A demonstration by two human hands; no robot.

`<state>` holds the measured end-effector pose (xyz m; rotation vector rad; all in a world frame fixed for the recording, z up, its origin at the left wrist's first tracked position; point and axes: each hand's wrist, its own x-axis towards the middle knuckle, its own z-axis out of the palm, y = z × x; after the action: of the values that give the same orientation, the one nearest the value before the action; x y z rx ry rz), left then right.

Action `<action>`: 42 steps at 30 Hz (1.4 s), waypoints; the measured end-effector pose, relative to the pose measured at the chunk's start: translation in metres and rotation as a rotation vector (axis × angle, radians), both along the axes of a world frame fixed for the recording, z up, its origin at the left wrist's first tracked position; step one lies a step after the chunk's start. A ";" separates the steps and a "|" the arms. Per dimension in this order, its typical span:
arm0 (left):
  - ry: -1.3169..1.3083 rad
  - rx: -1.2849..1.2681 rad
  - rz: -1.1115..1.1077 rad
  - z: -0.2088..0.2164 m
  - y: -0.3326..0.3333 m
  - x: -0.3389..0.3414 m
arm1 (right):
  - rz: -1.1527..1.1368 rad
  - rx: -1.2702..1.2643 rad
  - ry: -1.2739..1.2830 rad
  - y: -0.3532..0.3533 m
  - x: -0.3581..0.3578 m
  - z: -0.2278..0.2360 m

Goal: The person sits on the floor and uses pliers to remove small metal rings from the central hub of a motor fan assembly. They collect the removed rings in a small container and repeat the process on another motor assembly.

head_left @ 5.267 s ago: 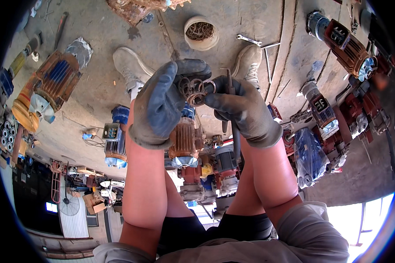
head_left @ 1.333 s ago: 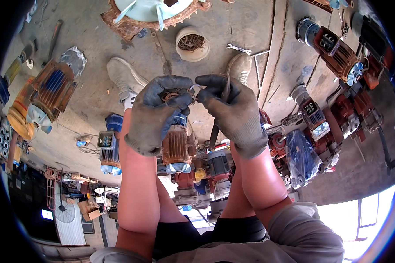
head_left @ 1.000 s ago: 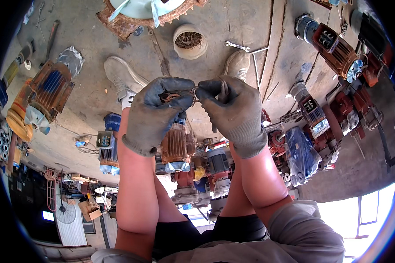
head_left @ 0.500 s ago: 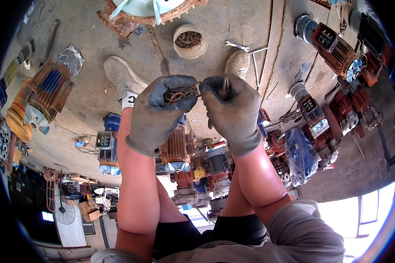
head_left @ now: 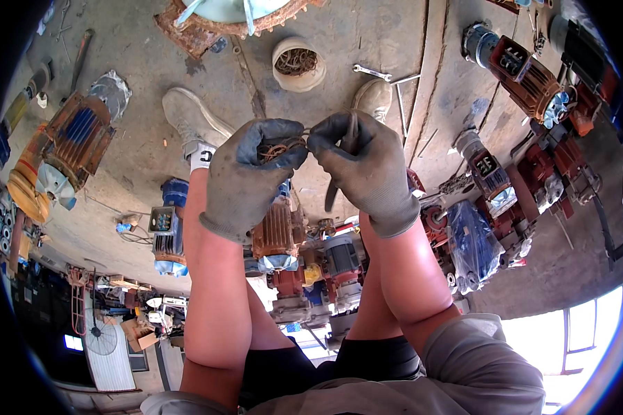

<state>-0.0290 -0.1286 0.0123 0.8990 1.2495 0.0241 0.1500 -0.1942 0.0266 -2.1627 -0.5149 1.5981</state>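
Note:
Both my hands wear grey gloves with dark palms and fingers, and they are close together in front of me. My left hand (head_left: pixel 246 176) is closed around a bunch of thin brown wire loops (head_left: pixel 273 149). My right hand (head_left: pixel 367 169) grips a dark, narrow metal tool (head_left: pixel 331 197), whose lower end sticks out below the palm; its kind is mostly hidden. The right fingertips pinch close to the left fingertips, where a thin end of the loops seems to pass between them. Beyond my hands stands a whitish round bucket (head_left: pixel 299 84) with similar brown loops inside.
A spanner (head_left: pixel 372 72) and a thin metal bar (head_left: pixel 407 111) lie by my right shoe (head_left: pixel 375 99). Rusty electric motors stand left (head_left: pixel 83 138) and right (head_left: pixel 522 79). A large rusty ring-shaped housing (head_left: pixel 187 38) is at the far edge. More motors (head_left: pixel 277 228) sit below my forearms.
My right hand has turned a little and shifted slightly, so more of the tool's lower end shows beneath it. The left hand keeps its hold on the wire loops.

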 end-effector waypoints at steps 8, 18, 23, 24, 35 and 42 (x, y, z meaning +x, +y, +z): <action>-0.050 -0.123 0.131 0.003 0.000 0.001 | -0.096 -0.184 0.141 0.001 0.006 0.003; -0.087 -0.110 0.132 0.006 -0.001 0.008 | -0.252 0.005 -0.148 0.003 -0.021 0.007; -0.150 -0.155 0.186 0.008 -0.003 0.011 | -0.347 0.009 -0.118 0.000 -0.023 0.005; -0.145 -0.170 0.169 0.008 -0.002 0.011 | -0.374 0.005 -0.106 0.000 -0.024 0.005; -0.092 -0.114 0.100 0.001 -0.014 0.010 | -0.418 0.000 -0.036 0.002 -0.029 0.003; 0.045 -0.108 0.131 0.001 -0.018 0.017 | -0.534 -0.111 0.088 0.011 -0.023 0.009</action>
<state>-0.0119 -0.1471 0.0134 0.7271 1.3373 0.0401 0.1271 -0.1829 0.0354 -2.0594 0.1768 1.4295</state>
